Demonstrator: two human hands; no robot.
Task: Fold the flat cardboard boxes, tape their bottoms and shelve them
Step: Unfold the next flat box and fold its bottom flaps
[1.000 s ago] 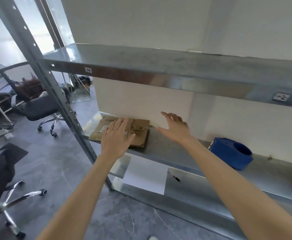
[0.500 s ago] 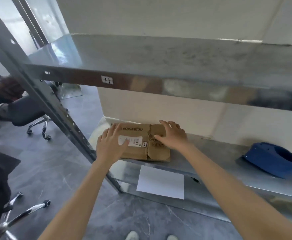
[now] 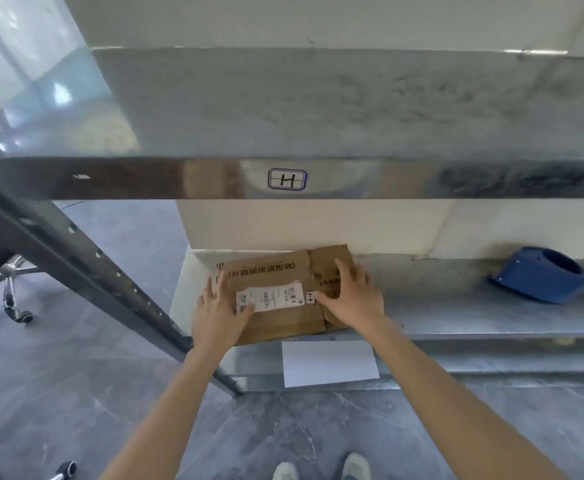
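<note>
**Risk note: flat box under both palms, nothing gripped**

The flat cardboard box (image 3: pixel 283 323) lies at the left end of the lower shelf (image 3: pixel 474 317), back edge at the wall, front edge at or near the shelf lip. I cannot tell whether it overhangs.

The left hand (image 3: pixel 219 313) rests on the left end with fingers extended and thumb across the shipping label (image 3: pixel 269 299). The right hand (image 3: pixel 352 299) is spread flat over the right flap (image 3: pixel 332 261). Neither hand curls round an edge, so contact is by pressure only.

Judged risks:
- A pull toward the lip with flat palms could let the box slide off and drop to the floor. Friction is the only hold.
- The right flap looks creased and worn. Lifting by it alone may tear or bend it off the fold line.
- The box sits just beside the slanting upright (image 3: pixel 75 244). A leftward swing while opening it may catch a corner.
- The blue tape dispenser (image 3: pixel 540 275) sits well apart to the right. Reaching for it means freeing one hand from an unsecured box.
</note>
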